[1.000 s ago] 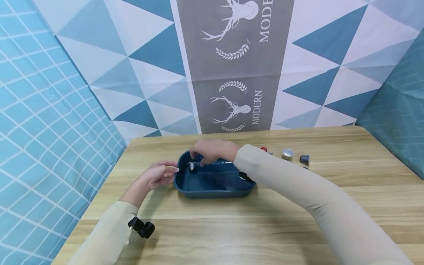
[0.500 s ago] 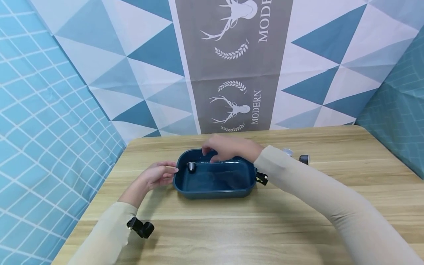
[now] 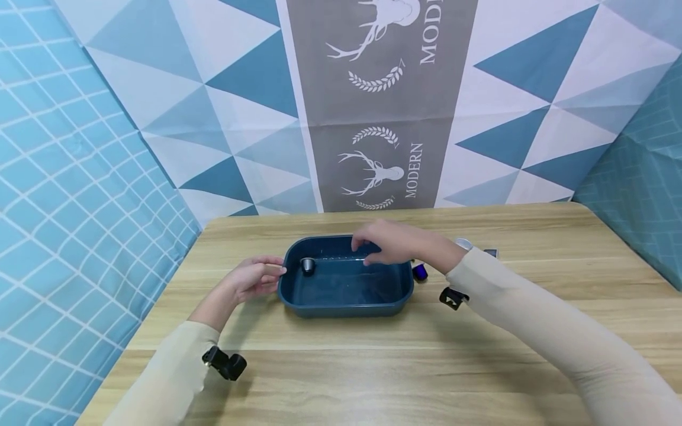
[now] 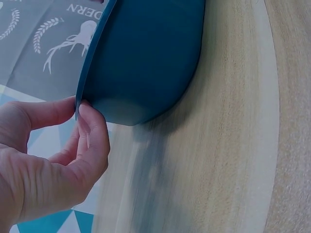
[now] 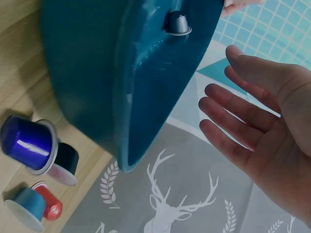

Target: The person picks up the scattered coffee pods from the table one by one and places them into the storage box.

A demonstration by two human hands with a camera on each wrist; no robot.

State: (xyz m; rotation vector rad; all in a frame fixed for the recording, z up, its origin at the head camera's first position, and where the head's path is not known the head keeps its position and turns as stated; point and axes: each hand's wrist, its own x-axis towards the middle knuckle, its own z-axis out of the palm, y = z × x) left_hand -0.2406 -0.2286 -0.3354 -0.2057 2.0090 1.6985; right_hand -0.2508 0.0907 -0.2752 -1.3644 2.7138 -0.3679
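A dark blue rectangular bin (image 3: pixel 346 310) stands on the wooden table. At its left end my left hand (image 3: pixel 259 278) pinches the rim between thumb and fingers, as the left wrist view shows close up. One dark coffee capsule (image 3: pixel 307 266) with a silvery sheen lies inside the bin, near the left end. Over the bin's right part hovers my right hand (image 3: pixel 391 241), fingers relaxed and holding nothing; the right wrist view shows its bare palm (image 5: pixel 286 141). Just right of the bin sits a shiny blue-purple coffee capsule (image 3: pixel 420 273).
Beside the bin, the right wrist view also shows a dark capsule (image 5: pixel 67 160), a teal capsule (image 5: pixel 26 206) and a red capsule (image 5: pixel 51 204). Farther right on the table are a silver capsule (image 3: pixel 464 243) and a black capsule (image 3: pixel 491 252), partly hidden by my right arm.
My right hand has moved rightward over the bin, away from the capsule in it. The blue-purple capsule has come into view. My left hand stays at the rim.
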